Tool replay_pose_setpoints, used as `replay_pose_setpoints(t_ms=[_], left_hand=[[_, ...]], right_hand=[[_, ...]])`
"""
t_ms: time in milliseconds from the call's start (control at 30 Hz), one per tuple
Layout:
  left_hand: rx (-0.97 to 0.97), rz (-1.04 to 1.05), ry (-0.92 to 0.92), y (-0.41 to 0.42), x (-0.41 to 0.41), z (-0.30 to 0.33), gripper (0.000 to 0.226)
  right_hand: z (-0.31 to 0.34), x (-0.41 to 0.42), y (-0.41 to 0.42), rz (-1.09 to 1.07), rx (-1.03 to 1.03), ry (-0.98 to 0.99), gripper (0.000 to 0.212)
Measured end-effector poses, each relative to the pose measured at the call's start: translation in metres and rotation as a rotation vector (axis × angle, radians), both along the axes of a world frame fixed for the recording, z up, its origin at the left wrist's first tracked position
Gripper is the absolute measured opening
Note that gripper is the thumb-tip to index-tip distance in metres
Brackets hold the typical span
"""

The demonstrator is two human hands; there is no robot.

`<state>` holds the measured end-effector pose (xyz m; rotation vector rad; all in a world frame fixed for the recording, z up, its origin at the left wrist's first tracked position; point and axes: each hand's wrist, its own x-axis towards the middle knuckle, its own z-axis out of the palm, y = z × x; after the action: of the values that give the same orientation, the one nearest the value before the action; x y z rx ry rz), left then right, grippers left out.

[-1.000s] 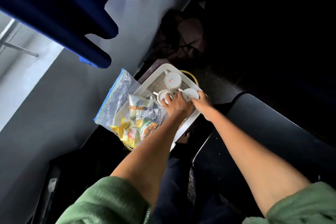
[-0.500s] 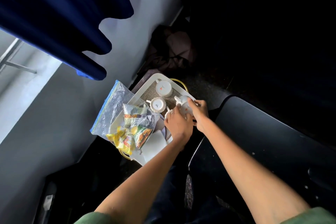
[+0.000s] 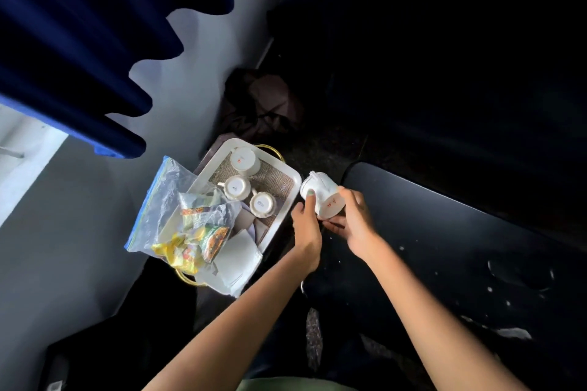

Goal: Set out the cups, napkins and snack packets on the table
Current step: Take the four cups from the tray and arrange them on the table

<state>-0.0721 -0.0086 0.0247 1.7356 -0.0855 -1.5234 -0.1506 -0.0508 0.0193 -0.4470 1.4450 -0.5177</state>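
Note:
A white cup [image 3: 322, 197] lies tilted on its side in the air, just right of the white tray [image 3: 293, 181]. My left hand [image 3: 306, 225] and my right hand [image 3: 355, 222] both grip it, above the gap between tray and dark table [image 3: 444, 232]. Three more white cups stand upside down on the tray: one at the far end [image 3: 243, 160], one in the middle [image 3: 235, 187], one nearer [image 3: 262, 204]. Snack packets [image 3: 203, 232] in a clear zip bag [image 3: 158, 203] lie over the tray's near left. White napkins [image 3: 236, 259] lie at its near end.
A blue curtain [image 3: 95, 41] hangs at the upper left beside a pale wall [image 3: 79, 247]. A dark brown bag [image 3: 259, 101] sits on the floor beyond the tray. The dark table has a round recess [image 3: 521, 270] and white specks. My legs are below.
Both hands have lifted one cup off the tray's right side and carried it rightward, tipping it sideways. The cup near my left hand stays on the tray.

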Motion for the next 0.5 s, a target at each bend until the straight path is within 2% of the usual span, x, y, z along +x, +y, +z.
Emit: replay_pose_setpoints(t_ms=[67, 133, 233, 300, 500], left_hand=[[-0.011, -0.130, 0.113, 0.000, -0.005, 0.009, 0.055], [-0.044, -0.195, 0.129, 0.001, -0.015, 0.012, 0.051], [-0.066, -0.239, 0.080, 0.004, -0.030, 0.016, 0.041], [-0.085, -0.224, 0.046, 0.006, -0.040, 0.016, 0.047], [-0.175, -0.239, -0.100, 0.017, -0.067, 0.016, 0.062]], right_hand=[[0.002, -0.016, 0.008, -0.026, 0.017, -0.079, 0.024], [0.006, -0.032, 0.016, -0.046, 0.019, -0.128, 0.040], [0.010, -0.052, 0.026, -0.036, -0.035, -0.058, 0.030], [0.017, -0.066, 0.030, -0.001, -0.073, 0.022, 0.024], [0.030, -0.113, 0.033, 0.031, -0.264, 0.137, 0.031]])
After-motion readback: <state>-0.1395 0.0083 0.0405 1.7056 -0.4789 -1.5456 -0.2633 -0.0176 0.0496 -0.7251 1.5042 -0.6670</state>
